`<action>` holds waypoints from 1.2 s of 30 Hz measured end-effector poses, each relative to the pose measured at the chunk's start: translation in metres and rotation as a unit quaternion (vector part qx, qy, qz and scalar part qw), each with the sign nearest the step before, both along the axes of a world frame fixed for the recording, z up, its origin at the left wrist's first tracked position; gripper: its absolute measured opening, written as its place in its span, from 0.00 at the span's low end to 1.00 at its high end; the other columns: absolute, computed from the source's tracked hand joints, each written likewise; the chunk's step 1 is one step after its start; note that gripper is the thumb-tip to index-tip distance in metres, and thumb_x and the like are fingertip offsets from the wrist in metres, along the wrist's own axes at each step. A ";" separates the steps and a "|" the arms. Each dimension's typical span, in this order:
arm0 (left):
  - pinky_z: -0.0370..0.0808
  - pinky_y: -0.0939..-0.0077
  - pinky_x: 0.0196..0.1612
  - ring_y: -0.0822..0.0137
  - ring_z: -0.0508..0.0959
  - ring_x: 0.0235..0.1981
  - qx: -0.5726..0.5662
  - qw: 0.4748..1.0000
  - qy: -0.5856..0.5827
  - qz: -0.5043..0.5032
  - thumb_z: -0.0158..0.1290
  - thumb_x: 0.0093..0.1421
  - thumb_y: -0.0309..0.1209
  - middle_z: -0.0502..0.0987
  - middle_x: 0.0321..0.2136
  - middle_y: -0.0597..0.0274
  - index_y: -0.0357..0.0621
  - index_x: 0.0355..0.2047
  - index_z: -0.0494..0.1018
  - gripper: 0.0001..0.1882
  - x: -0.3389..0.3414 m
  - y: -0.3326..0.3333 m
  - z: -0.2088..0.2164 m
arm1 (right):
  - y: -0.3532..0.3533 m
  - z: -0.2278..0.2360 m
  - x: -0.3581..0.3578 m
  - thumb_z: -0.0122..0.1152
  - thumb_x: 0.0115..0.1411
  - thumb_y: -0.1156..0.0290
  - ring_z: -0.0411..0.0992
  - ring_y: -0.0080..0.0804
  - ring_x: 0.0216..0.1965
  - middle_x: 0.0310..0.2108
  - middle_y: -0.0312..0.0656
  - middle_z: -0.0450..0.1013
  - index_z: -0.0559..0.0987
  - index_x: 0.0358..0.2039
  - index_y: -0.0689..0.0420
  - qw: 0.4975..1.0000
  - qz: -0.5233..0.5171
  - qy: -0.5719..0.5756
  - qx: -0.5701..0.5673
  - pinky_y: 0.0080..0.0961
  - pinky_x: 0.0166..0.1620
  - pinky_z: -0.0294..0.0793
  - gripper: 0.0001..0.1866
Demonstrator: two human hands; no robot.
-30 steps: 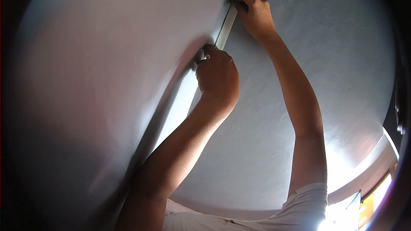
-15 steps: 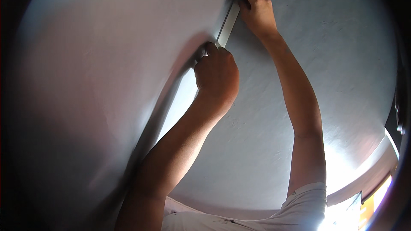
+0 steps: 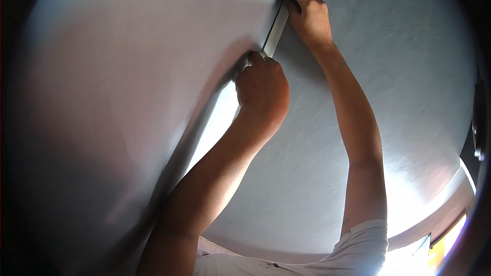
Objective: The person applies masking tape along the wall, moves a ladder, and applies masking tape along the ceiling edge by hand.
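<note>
A long, narrow white strip (image 3: 276,31) runs along the corner line where two pale surfaces meet. My left hand (image 3: 263,86) is closed at its lower end, knuckles toward me, with fingertips partly hidden against the corner. Farther up, my right hand (image 3: 310,19) pinches the strip near its upper end, thumb and fingers bent in at the corner. Between the two hands the strip shows bare, with a dark line along its left edge. Whether it continues beneath my left hand is hidden.
A pinkish-grey plain surface (image 3: 117,82) fills the left side, and a bluish-grey one (image 3: 409,71) the right. A very bright white area (image 3: 214,117) lies beside my left forearm. Glare, a brown curved band and a yellow patch (image 3: 437,253) show at lower right.
Both hands and the strip appear slightly farther right in the picture, and a little lower. Both hands keep the same hold.
</note>
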State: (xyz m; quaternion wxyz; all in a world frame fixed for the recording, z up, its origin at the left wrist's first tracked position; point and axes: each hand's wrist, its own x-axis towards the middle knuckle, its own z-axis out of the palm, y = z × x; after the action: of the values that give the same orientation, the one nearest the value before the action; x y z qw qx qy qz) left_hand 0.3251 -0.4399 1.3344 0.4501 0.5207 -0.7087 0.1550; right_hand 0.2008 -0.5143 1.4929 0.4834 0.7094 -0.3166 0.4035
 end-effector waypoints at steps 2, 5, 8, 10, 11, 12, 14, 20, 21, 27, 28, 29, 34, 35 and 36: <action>0.86 0.70 0.28 0.60 0.89 0.31 -0.005 1.000 0.003 -0.020 0.65 0.59 0.30 0.80 0.45 0.45 0.33 0.40 0.83 0.13 -0.017 -0.008 0.000 | 0.001 0.001 -0.019 0.67 0.64 0.72 0.81 0.56 0.41 0.42 0.47 0.80 0.85 0.43 0.57 0.999 -0.017 0.014 -0.024 0.47 0.46 0.83 0.08; 0.86 0.70 0.28 0.60 0.89 0.31 -0.002 1.000 0.009 -0.019 0.65 0.59 0.30 0.80 0.46 0.45 0.34 0.40 0.84 0.12 -0.014 -0.006 0.002 | 0.001 -0.001 -0.014 0.68 0.64 0.72 0.81 0.55 0.41 0.41 0.48 0.80 0.85 0.43 0.57 0.999 -0.011 0.010 -0.030 0.47 0.46 0.83 0.08; 0.87 0.68 0.30 0.59 0.89 0.31 0.011 1.000 0.017 0.012 0.65 0.59 0.30 0.81 0.46 0.44 0.34 0.39 0.84 0.11 0.012 0.001 0.003 | 0.000 -0.001 0.019 0.68 0.63 0.72 0.81 0.56 0.41 0.40 0.48 0.80 0.85 0.42 0.58 1.000 0.014 -0.001 -0.011 0.47 0.46 0.83 0.08; 0.87 0.67 0.30 0.59 0.89 0.31 0.011 0.999 0.023 -0.023 0.65 0.59 0.30 0.82 0.46 0.44 0.34 0.38 0.84 0.11 -0.008 -0.007 0.004 | 0.004 0.001 -0.004 0.68 0.63 0.72 0.81 0.56 0.41 0.40 0.49 0.80 0.85 0.42 0.58 1.000 -0.015 0.001 -0.012 0.47 0.46 0.82 0.08; 0.85 0.64 0.38 0.55 0.87 0.38 0.023 0.999 0.020 -0.045 0.62 0.60 0.28 0.83 0.44 0.44 0.36 0.41 0.84 0.11 -0.019 -0.010 0.005 | 0.006 0.002 -0.015 0.68 0.63 0.72 0.81 0.56 0.42 0.40 0.49 0.80 0.85 0.41 0.58 1.000 -0.028 0.000 -0.011 0.47 0.46 0.82 0.08; 0.83 0.60 0.45 0.51 0.85 0.45 0.037 0.998 0.017 -0.040 0.58 0.61 0.27 0.84 0.42 0.45 0.37 0.43 0.83 0.12 -0.013 -0.008 0.007 | 0.004 0.003 -0.009 0.68 0.63 0.72 0.81 0.56 0.42 0.40 0.49 0.80 0.85 0.41 0.58 1.000 -0.018 0.000 -0.011 0.47 0.46 0.82 0.08; 0.82 0.61 0.45 0.52 0.85 0.45 0.048 0.998 0.009 -0.026 0.58 0.61 0.27 0.84 0.41 0.46 0.38 0.43 0.83 0.11 0.001 -0.003 0.011 | 0.001 0.007 0.003 0.71 0.58 0.75 0.81 0.51 0.38 0.35 0.49 0.80 0.85 0.40 0.62 0.999 0.011 0.006 -0.031 0.42 0.43 0.82 0.09; 0.83 0.70 0.29 0.61 0.88 0.31 -0.016 1.000 0.006 -0.001 0.65 0.59 0.29 0.86 0.32 0.52 0.42 0.35 0.85 0.06 -0.003 -0.004 0.000 | 0.010 0.007 0.004 0.69 0.61 0.74 0.80 0.57 0.42 0.39 0.51 0.81 0.86 0.41 0.61 1.000 -0.018 -0.010 0.021 0.47 0.48 0.81 0.08; 0.83 0.70 0.30 0.62 0.88 0.32 -0.006 1.000 0.009 -0.004 0.65 0.59 0.29 0.86 0.32 0.52 0.42 0.34 0.85 0.05 -0.004 -0.003 0.001 | 0.011 0.008 0.002 0.69 0.61 0.74 0.80 0.57 0.42 0.39 0.51 0.81 0.86 0.41 0.61 1.000 -0.020 -0.009 0.019 0.47 0.48 0.81 0.08; 0.84 0.69 0.30 0.61 0.88 0.31 -0.004 0.999 0.034 -0.034 0.64 0.61 0.28 0.86 0.30 0.52 0.42 0.35 0.85 0.05 -0.006 -0.006 0.000 | 0.013 0.010 -0.001 0.69 0.61 0.75 0.81 0.57 0.42 0.39 0.51 0.81 0.86 0.41 0.61 1.000 -0.007 -0.015 0.020 0.46 0.48 0.81 0.08; 0.84 0.69 0.30 0.61 0.88 0.31 -0.004 0.999 0.034 -0.034 0.64 0.61 0.28 0.86 0.30 0.52 0.42 0.35 0.85 0.05 -0.007 -0.007 -0.001 | 0.013 0.009 -0.001 0.69 0.61 0.75 0.81 0.57 0.41 0.39 0.51 0.81 0.86 0.41 0.61 1.000 -0.007 -0.015 0.019 0.46 0.47 0.81 0.08; 0.85 0.69 0.29 0.61 0.88 0.31 -0.003 0.998 0.040 -0.041 0.64 0.61 0.28 0.86 0.30 0.52 0.41 0.35 0.85 0.04 -0.007 -0.007 -0.002 | 0.013 0.007 -0.001 0.68 0.61 0.75 0.81 0.56 0.41 0.39 0.51 0.81 0.86 0.41 0.61 1.000 -0.006 -0.015 0.019 0.46 0.47 0.81 0.08; 0.86 0.70 0.30 0.60 0.89 0.31 -0.021 0.997 0.045 -0.051 0.63 0.61 0.27 0.86 0.30 0.51 0.41 0.34 0.85 0.04 -0.011 -0.007 -0.004 | 0.010 0.004 -0.007 0.68 0.61 0.75 0.81 0.56 0.41 0.39 0.50 0.81 0.86 0.41 0.61 1.000 -0.009 -0.011 -0.008 0.47 0.47 0.82 0.08; 0.86 0.69 0.30 0.60 0.89 0.31 -0.022 0.998 0.043 -0.050 0.63 0.61 0.27 0.86 0.29 0.51 0.41 0.34 0.85 0.04 -0.013 -0.007 -0.004 | 0.009 0.004 -0.009 0.68 0.61 0.74 0.81 0.56 0.41 0.39 0.50 0.80 0.86 0.41 0.61 1.000 -0.006 -0.007 -0.016 0.47 0.46 0.82 0.08; 0.86 0.69 0.31 0.60 0.89 0.31 -0.021 0.998 0.040 -0.046 0.63 0.61 0.26 0.86 0.29 0.50 0.41 0.33 0.85 0.03 -0.012 -0.007 -0.004 | 0.010 0.004 -0.007 0.68 0.61 0.74 0.81 0.56 0.41 0.39 0.50 0.80 0.86 0.41 0.61 1.000 -0.004 -0.007 -0.015 0.47 0.46 0.82 0.08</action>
State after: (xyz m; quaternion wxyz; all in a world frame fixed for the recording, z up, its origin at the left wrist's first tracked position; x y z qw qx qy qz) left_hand 0.3127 -0.4467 1.3305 0.4956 0.4835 -0.7101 0.1276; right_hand 0.1936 -0.5048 1.4964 0.4935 0.6976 -0.3166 0.4118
